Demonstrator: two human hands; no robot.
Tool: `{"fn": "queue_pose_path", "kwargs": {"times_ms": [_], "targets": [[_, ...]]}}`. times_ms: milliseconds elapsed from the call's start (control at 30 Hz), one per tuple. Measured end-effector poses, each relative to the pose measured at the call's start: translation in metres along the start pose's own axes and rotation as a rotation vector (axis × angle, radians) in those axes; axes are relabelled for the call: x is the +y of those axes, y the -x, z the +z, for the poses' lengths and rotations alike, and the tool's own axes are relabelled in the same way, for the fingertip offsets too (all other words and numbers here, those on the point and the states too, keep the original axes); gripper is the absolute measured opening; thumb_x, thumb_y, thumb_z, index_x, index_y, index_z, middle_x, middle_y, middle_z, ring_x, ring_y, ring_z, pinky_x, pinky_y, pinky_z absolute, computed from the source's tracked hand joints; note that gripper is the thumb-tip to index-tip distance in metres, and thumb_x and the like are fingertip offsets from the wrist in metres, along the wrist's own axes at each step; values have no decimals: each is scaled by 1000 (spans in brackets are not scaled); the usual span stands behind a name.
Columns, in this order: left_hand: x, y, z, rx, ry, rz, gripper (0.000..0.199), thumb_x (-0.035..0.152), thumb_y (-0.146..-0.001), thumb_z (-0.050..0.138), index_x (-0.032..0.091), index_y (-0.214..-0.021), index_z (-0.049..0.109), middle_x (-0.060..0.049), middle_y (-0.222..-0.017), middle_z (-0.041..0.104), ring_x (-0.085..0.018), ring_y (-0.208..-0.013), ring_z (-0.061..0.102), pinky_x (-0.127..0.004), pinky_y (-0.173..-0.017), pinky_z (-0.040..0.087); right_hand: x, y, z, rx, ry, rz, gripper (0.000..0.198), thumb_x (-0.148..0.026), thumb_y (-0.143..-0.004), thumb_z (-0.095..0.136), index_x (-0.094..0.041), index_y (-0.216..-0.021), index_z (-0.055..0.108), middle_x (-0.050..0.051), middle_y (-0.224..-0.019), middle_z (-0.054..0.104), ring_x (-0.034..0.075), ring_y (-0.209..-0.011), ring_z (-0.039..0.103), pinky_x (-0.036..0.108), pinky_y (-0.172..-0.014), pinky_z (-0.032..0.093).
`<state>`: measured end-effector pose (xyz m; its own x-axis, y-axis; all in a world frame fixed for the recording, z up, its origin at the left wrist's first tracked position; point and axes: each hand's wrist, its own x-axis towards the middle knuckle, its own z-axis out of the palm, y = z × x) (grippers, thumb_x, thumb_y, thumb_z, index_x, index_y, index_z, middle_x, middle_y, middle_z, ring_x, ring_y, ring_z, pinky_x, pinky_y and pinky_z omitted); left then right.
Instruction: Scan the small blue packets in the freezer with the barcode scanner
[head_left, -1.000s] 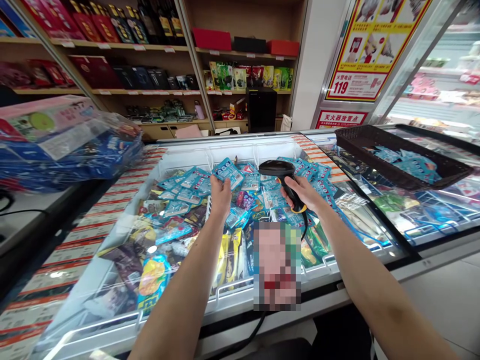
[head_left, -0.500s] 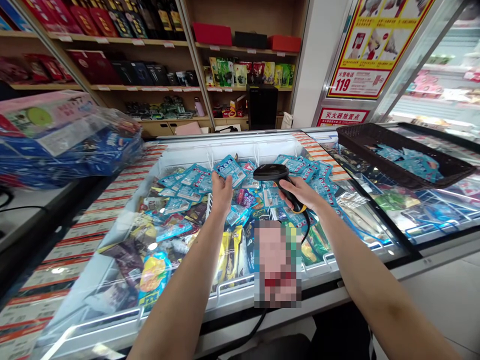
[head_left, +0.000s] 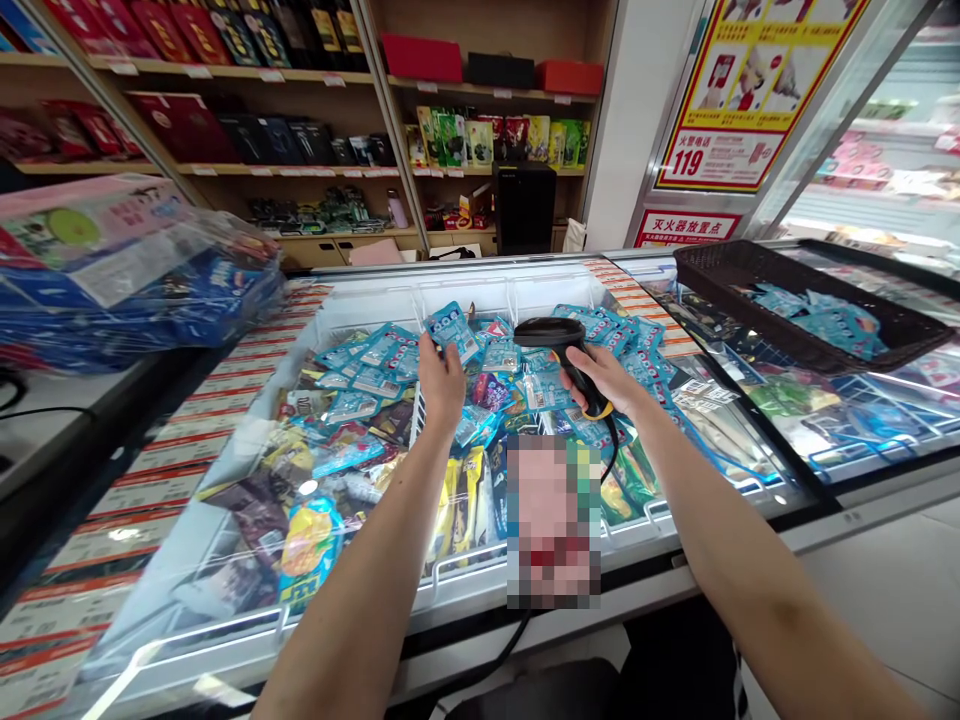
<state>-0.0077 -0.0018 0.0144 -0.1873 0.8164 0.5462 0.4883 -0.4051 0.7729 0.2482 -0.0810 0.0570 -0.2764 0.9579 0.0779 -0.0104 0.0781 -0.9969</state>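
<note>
My left hand [head_left: 444,385] is closed on the lower edge of a small blue packet [head_left: 454,332], which is tilted up with its printed side showing. In my right hand [head_left: 604,378] is a black barcode scanner [head_left: 551,335], gripped by its handle. Its head points left toward the blue packet, with a gap between them. A dark cable [head_left: 613,450] runs down from the handle. Below both hands, many similar blue packets [head_left: 375,383] lie spread over the chest freezer [head_left: 360,300]. A pixelated patch covers something in front of my right hand.
A brown basket [head_left: 720,290] holding more blue packets stands on the freezer to the right. Plastic-wrapped boxes [head_left: 112,270] sit at the left. Frozen goods in colourful wrappers [head_left: 307,550] fill the freezer. Shelves [head_left: 300,175] of goods stand behind.
The blue packet in my left hand has shifted slightly up and left and tilted. My right hand has moved the scanner a little to the right.
</note>
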Motion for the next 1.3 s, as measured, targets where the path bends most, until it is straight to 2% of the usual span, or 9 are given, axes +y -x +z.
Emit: {"fn": "queue_pose_path", "kwargs": {"times_ms": [67,167,333,467,600,833,1033,1167,1300], "targets": [[5,-2,-6,79,-121,33,38,35,-95,41,18,-129,46,-16,-127,56,-27,-124,51,-43,-106,39,1,-1,-3,45,-15,14,50,-68,-80,57,-21,-99,53,-1,-67,60,10,-40,51,23,-35,41],[9,-5,-16,90,-246,39,50,26,-95,37,14,-143,35,-18,-145,44,-28,-136,40,-43,-113,31,2,-2,-5,79,-21,23,53,-69,-79,57,-21,-99,55,-1,-67,60,11,-41,52,24,-36,41],[14,0,-28,101,-531,-73,59,18,-89,41,15,-148,32,-23,-139,46,-38,-129,43,-59,-102,34,3,-2,-6,78,-40,13,52,-68,-79,58,-20,-99,56,0,-67,60,11,-40,52,24,-35,40],[18,8,-27,36,-654,101,48,26,-89,48,25,-137,49,-15,-145,43,-37,-134,36,-61,-109,23,4,-3,-6,83,-68,6,51,-67,-80,59,-19,-100,57,0,-66,60,10,-40,51,25,-34,41],[11,10,-20,-165,-707,248,30,34,-90,50,28,-115,65,-10,-128,60,-32,-127,46,-61,-114,9,5,-4,-7,103,-57,25,53,-67,-79,58,-19,-101,58,0,-66,60,11,-40,51,24,-34,42],[1,8,-19,-104,-705,235,30,22,-92,40,25,-95,70,-9,-132,58,-29,-137,37,-63,-115,2,7,-4,-8,94,-74,15,51,-67,-80,59,-19,-99,58,0,-66,61,10,-39,52,23,-33,42],[16,8,-2,-183,-622,267,35,44,-91,44,22,-99,71,-12,-124,62,-33,-123,48,-56,-114,15,6,-4,-8,82,-61,-4,50,-67,-81,58,-20,-95,55,-1,-65,60,9,-40,52,22,-33,43],[21,11,14,-260,-638,275,46,52,-90,44,18,-113,66,-16,-117,64,-36,-117,51,-53,-106,29,5,-5,-9,69,-72,-14,49,-66,-81,58,-19,-95,54,-2,-65,60,9,-40,52,22,-33,44],[21,13,18,-312,-685,267,54,53,-90,45,18,-129,56,-17,-119,64,-37,-117,52,-53,-102,32,5,-6,-9,75,-59,-1,49,-66,-81,58,-19,-95,55,-1,-64,60,9,-40,52,22,-33,44]]}}
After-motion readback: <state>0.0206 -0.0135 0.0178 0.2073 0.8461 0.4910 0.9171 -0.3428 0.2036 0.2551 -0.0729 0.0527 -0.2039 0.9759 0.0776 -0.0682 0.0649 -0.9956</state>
